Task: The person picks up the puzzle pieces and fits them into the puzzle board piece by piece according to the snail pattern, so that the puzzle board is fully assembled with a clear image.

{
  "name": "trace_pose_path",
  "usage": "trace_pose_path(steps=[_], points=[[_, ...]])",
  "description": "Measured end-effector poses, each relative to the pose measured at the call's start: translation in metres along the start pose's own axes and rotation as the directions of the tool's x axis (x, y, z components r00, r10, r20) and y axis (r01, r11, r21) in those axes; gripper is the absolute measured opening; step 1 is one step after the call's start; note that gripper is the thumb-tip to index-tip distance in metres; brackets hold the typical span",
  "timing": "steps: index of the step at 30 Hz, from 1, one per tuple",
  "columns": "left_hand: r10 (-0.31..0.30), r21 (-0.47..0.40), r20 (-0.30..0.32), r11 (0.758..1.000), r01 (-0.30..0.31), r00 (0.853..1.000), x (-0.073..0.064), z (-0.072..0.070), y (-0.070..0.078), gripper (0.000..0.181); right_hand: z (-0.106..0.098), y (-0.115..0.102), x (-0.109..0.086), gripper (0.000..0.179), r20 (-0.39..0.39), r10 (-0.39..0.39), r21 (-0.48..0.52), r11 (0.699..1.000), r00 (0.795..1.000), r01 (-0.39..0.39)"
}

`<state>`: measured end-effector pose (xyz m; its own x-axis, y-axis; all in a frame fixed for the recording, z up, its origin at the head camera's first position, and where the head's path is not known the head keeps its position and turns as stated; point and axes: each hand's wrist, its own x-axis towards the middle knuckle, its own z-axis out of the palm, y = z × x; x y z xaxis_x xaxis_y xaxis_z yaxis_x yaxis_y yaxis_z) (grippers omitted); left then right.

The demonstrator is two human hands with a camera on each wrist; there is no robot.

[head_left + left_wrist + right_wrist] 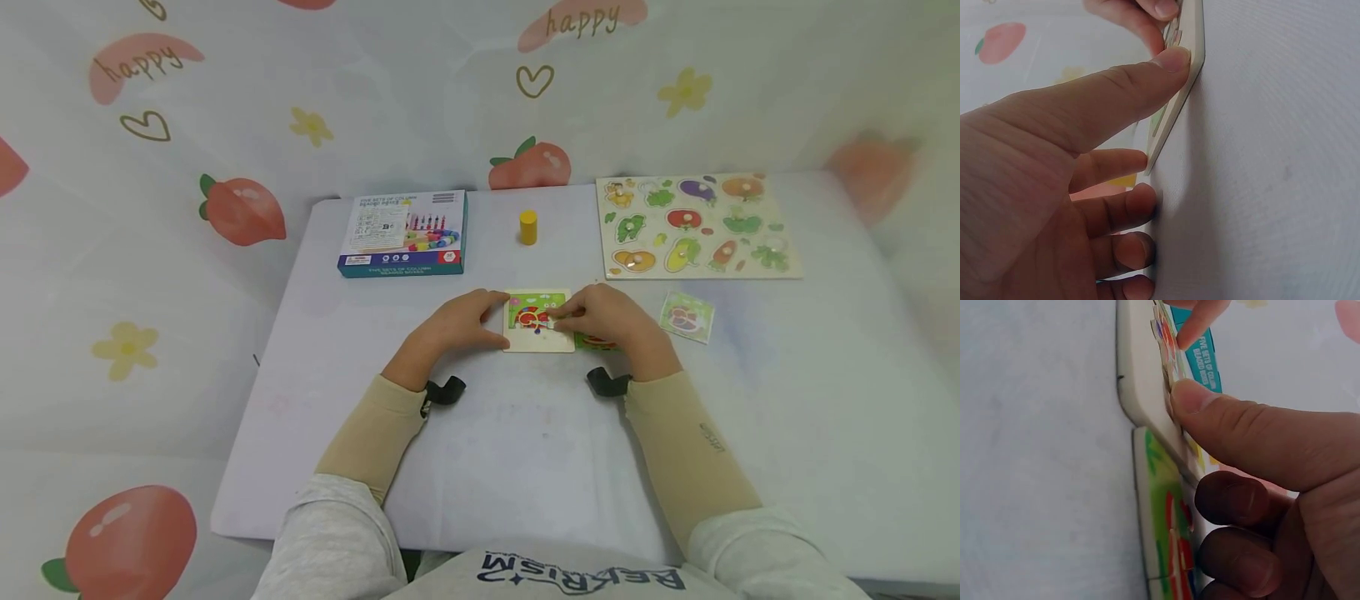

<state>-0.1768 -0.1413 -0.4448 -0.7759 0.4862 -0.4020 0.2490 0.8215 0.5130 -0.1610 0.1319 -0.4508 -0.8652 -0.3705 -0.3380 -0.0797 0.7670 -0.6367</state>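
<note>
A small square wooden puzzle board (551, 343), pale-edged with a red and green picture, lies in front of the person. My left hand (461, 323) holds its left side, index finger at the far corner and thumb at the near one. From the right, my right hand (603, 315) pinches a small puzzle piece (560, 325) at the picture's right part. The thumb and fingers largely cover that piece. Raised picture pieces (1165, 337) show on the board in the right wrist view. Partly under the right hand, a second green and red puzzle (1161, 506) adjoins the board.
Farther right lies another square puzzle (687, 317). A large vegetable-picture board (701, 227) stands at the back right. Behind the hands are a yellow cylinder (528, 227) and a boxed beads set (402, 235). Everything is on a white-covered table (510, 467).
</note>
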Motion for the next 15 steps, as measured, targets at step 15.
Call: trace_pose_path(steps=[15], points=[[0.001, -0.007, 0.001, 1.000, -0.001, 1.000, 0.0008, 0.0002, 0.0000, 0.085, 0.0015, 0.0047, 0.0013, 0.034, -0.004, 0.005, 0.070, 0.998, 1.000, -0.005]])
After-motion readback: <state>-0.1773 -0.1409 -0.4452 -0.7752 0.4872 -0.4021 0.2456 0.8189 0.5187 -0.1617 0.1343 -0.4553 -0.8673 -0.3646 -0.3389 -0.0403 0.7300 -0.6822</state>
